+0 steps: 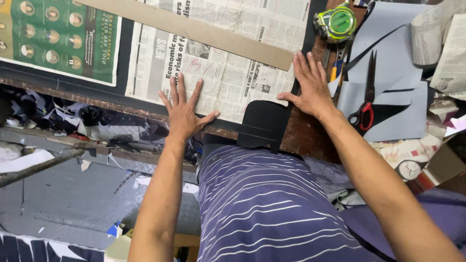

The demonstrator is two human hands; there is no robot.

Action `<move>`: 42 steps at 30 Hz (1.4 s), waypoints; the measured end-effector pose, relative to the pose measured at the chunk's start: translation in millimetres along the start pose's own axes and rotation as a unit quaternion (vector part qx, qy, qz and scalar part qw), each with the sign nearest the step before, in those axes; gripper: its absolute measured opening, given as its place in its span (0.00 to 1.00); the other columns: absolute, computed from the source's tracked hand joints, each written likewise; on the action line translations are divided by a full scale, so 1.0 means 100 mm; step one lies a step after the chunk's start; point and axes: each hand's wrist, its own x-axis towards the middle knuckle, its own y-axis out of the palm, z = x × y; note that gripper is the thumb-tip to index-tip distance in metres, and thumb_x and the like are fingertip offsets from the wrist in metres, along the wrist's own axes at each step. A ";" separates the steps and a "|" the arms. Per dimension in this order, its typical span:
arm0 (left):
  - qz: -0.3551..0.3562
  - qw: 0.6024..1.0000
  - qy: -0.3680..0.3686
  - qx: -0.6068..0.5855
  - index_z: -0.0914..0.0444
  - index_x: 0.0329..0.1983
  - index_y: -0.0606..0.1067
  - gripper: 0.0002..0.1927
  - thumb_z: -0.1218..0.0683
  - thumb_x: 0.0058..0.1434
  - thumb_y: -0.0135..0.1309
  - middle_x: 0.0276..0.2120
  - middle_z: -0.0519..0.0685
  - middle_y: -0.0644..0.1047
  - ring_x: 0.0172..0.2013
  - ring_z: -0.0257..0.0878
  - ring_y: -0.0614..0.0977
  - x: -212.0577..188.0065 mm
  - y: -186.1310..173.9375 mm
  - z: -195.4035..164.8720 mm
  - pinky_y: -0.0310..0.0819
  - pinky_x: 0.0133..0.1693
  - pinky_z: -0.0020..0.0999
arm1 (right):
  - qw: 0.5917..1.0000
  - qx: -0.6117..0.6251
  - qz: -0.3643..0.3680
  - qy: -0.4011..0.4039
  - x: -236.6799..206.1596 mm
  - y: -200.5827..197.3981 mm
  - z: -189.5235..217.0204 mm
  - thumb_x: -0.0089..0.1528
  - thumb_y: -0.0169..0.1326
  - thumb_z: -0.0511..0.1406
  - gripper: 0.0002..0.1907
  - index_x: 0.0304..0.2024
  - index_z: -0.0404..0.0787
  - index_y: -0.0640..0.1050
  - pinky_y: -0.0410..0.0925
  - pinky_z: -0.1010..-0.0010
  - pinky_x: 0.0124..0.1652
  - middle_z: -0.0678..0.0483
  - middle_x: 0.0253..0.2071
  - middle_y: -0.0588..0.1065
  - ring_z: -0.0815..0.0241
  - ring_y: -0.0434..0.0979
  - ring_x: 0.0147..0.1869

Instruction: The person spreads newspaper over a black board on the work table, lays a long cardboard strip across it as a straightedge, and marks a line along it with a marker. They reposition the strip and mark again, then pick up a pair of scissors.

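Newspaper point(228, 73): a printed sheet, black text on off-white with small photos and a red pen scribble near its middle, lying flat on a black sheet point(126, 94) at the near edge of the table point(306, 136). Its near edge is slightly creased.

Left hand point(183, 110): flat, fingers spread, palm down on the newspaper's near left part.

Right hand point(310, 85): flat, fingers spread and pointing far, pressing at the newspaper's right edge, partly on the black sheet and the table.

Cardboard strip point(194, 30): long, brown, lying slantwise across the far part of the newspaper, its right end just beside the right hand's fingertips.

Black piece point(264, 123): a rounded cut shape hanging over the near table edge, between the two hands.

Green paper point(58, 36): printed sheet with small portraits, far left.

Tape measure point(336, 23): yellow-green, far right.

Scissors point(366, 92): red-handled, lying shut on grey cut sheets point(393, 63), right of the right hand.

Scraps point(73, 121): dark and pale offcuts below the table at left.
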 end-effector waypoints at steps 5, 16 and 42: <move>-0.013 1.000 0.005 -0.014 0.40 0.80 0.53 0.60 0.18 0.46 0.57 0.78 0.60 0.36 0.76 0.56 0.30 -0.01 0.03 0.01 0.17 0.67 0.75 | 1.000 0.007 0.009 0.005 -0.01 -0.04 -0.02 0.53 0.59 0.65 0.64 0.79 0.36 0.53 0.38 0.47 0.77 0.44 0.82 0.48 0.43 0.37 0.85; -0.013 1.000 -0.001 -0.022 0.40 0.80 0.53 0.60 0.18 0.46 0.58 0.78 0.61 0.37 0.76 0.57 0.32 -0.02 0.00 0.01 0.18 0.67 0.76 | 1.000 0.015 0.001 -0.014 -0.03 -0.04 0.03 0.55 0.60 0.62 0.63 0.78 0.31 0.52 0.38 0.46 0.77 0.39 0.82 0.47 0.39 0.37 0.86; 0.016 0.998 -0.032 -0.051 0.45 0.78 0.55 0.62 0.24 0.42 0.65 0.78 0.61 0.37 0.76 0.60 0.32 0.02 -0.20 -0.11 0.19 0.66 0.77 | 0.996 0.027 -0.046 0.068 0.24 -0.29 -0.33 0.72 0.54 0.47 0.39 0.77 0.35 0.58 0.44 0.45 0.73 0.41 0.79 0.55 0.41 0.49 0.81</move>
